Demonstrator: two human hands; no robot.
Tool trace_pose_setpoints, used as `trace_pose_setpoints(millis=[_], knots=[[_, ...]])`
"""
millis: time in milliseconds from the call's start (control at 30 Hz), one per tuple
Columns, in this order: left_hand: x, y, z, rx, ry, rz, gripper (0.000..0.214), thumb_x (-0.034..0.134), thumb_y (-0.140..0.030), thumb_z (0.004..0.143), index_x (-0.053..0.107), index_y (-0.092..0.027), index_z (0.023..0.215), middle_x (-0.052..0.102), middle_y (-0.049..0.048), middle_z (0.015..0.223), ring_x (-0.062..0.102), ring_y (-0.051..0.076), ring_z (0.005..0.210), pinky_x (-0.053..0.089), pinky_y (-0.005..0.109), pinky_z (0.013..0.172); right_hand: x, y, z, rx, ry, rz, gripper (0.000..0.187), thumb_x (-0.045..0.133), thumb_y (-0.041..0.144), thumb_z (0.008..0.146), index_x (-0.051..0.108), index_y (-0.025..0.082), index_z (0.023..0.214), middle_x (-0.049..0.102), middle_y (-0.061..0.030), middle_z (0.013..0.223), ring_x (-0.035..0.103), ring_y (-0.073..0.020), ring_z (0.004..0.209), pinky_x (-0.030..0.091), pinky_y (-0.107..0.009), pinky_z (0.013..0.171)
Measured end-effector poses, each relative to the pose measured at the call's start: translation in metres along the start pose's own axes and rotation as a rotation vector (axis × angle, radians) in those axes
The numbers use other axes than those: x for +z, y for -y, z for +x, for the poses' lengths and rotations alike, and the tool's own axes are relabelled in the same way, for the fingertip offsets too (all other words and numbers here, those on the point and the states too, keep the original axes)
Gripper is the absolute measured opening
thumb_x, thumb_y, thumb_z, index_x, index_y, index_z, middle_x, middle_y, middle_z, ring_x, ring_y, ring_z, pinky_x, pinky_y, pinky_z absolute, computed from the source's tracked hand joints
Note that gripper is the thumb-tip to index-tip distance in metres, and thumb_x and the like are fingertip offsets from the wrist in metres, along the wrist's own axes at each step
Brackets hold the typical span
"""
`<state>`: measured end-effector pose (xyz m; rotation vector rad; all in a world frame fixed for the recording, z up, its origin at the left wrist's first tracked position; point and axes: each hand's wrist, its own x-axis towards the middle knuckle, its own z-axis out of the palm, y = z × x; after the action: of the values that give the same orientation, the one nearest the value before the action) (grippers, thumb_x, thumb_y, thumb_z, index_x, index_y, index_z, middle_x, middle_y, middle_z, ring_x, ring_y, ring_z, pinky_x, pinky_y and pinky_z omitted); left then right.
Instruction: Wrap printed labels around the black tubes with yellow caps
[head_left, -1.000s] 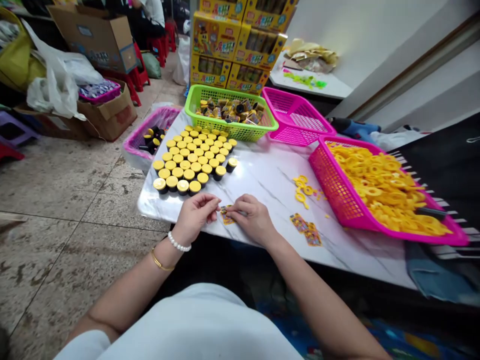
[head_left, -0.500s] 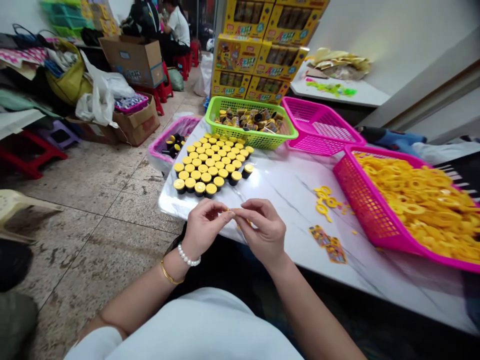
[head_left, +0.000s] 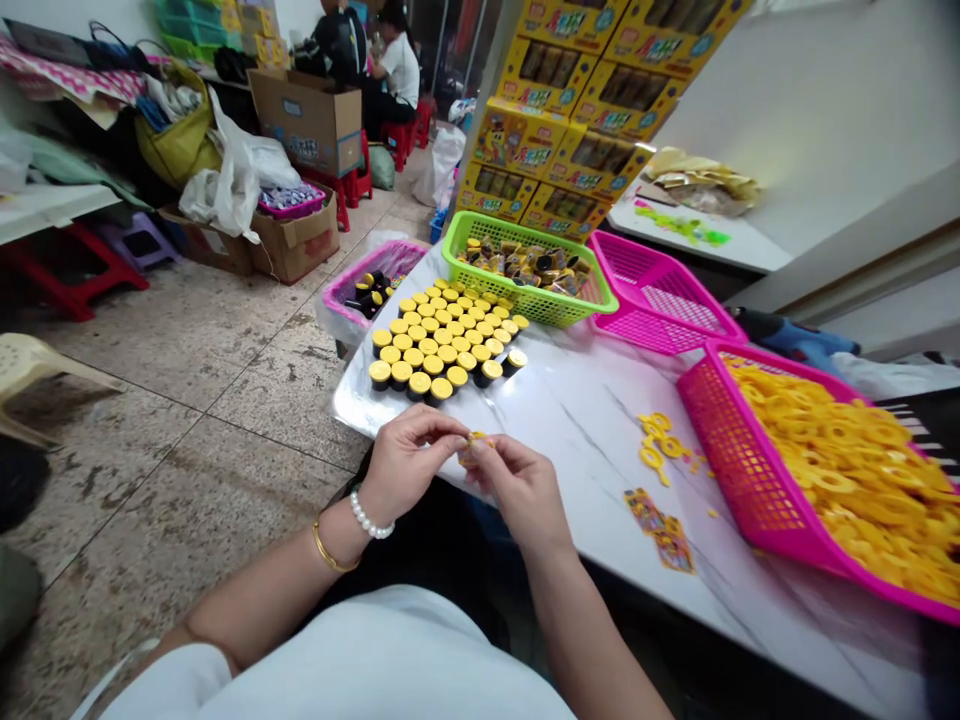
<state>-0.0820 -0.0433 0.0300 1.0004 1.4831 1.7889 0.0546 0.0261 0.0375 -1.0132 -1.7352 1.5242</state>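
Over the table's near edge my left hand (head_left: 412, 455) and my right hand (head_left: 523, 488) meet, both closed in a pinch. Between their fingertips is a small yellow printed piece (head_left: 474, 450), like a sticker; fingers cover much of it. Beyond them stand rows of black pots with yellow lids (head_left: 442, 345). To the right lie a few yellow plastic rings with short handles (head_left: 654, 458). Nearer the table edge are several colourful printed stickers (head_left: 660, 530), overlapping one another.
A pink basket (head_left: 787, 520) of yellow ring pieces stands at right. A green basket (head_left: 540, 305) of small wrapped pots and another pink basket (head_left: 675, 325) sit behind. Yellow boxes (head_left: 555, 150) are stacked beyond. A lined pink tub (head_left: 330, 295) is left of the table (head_left: 570, 440).
The view has tilted and shifted, so the table things appear lower and further right. More of the yellow printed piece shows between my fingers. Both hands keep their pinch.
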Motion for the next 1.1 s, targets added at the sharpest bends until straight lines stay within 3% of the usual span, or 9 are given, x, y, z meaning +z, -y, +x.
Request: trace_pose_setpoints(millis=[133,200,333,633,867,967,1100], knots=[[0.000,-0.003,-0.008,-0.032,-0.156,-0.117,0.022,0.080,-0.020,0.074,0.074,-0.020,0.095,0.066,0.0028,0.089,0.061,0.013,0.075,0.052,0.025,0.070,0.006,-0.005,0.001,-0.102,-0.151,-0.004,0.029,0.071,0.044,0.081,0.071,0.019,0.066,0.064,-0.0007,0.062,0.055,-0.0130,0.058,0.047,-0.026,0.056],[0.000,-0.006,-0.013,-0.057,-0.222,-0.134,0.016,0.079,-0.022,0.075,0.072,-0.018,0.088,0.065,0.0013,0.081,0.059,0.012,0.071,0.051,0.023,0.066,0.011,-0.009,0.000,-0.110,-0.223,0.016,0.030,0.071,0.045,0.082,0.072,0.019,0.067,0.065,-0.0012,0.063,0.056,-0.0136,0.058,0.048,-0.027,0.056],[0.001,-0.014,-0.022,-0.108,-0.171,-0.129,0.013,0.076,-0.028,0.078,0.070,-0.017,0.073,0.063,0.0006,0.068,0.056,0.011,0.061,0.047,0.023,0.059,0.021,-0.013,-0.005,-0.110,-0.276,0.055,0.039,0.068,0.051,0.084,0.071,0.019,0.063,0.063,-0.0019,0.060,0.057,-0.0145,0.056,0.051,-0.028,0.055],[0.004,-0.019,-0.022,-0.167,-0.214,-0.140,0.020,0.081,-0.038,0.073,0.076,-0.018,0.071,0.063,0.0007,0.061,0.053,0.011,0.054,0.040,0.022,0.047,0.028,-0.021,-0.010,-0.181,-0.227,-0.014,0.040,0.062,0.052,0.091,0.073,0.020,0.071,0.067,-0.0026,0.067,0.060,-0.0161,0.063,0.052,-0.031,0.061],[0.000,-0.003,-0.020,-0.397,-0.147,-0.296,0.038,0.085,-0.051,0.065,0.071,-0.015,0.070,0.046,-0.0068,0.046,0.035,0.005,0.041,0.026,0.019,0.039,0.027,-0.021,-0.014,-0.320,-0.281,-0.140,0.036,0.062,0.048,0.094,0.068,0.022,0.069,0.059,-0.0005,0.065,0.053,-0.0159,0.061,0.046,-0.030,0.060],[-0.002,-0.004,-0.022,-0.339,-0.176,-0.268,0.036,0.084,-0.049,0.068,0.072,-0.016,0.071,0.052,-0.0042,0.052,0.040,0.005,0.044,0.030,0.019,0.041,0.026,-0.019,-0.013,-0.315,-0.329,-0.137,0.037,0.060,0.047,0.095,0.064,0.023,0.066,0.055,0.0005,0.062,0.051,-0.0160,0.059,0.045,-0.030,0.059],[-0.001,-0.010,-0.023,-0.192,-0.155,-0.148,0.020,0.083,-0.037,0.072,0.077,-0.018,0.069,0.064,0.0013,0.065,0.052,0.010,0.057,0.044,0.023,0.053,0.028,-0.022,-0.012,-0.387,-0.285,-0.166,0.028,0.062,0.039,0.095,0.069,0.024,0.072,0.060,0.0001,0.066,0.055,-0.0168,0.063,0.046,-0.032,0.065]])
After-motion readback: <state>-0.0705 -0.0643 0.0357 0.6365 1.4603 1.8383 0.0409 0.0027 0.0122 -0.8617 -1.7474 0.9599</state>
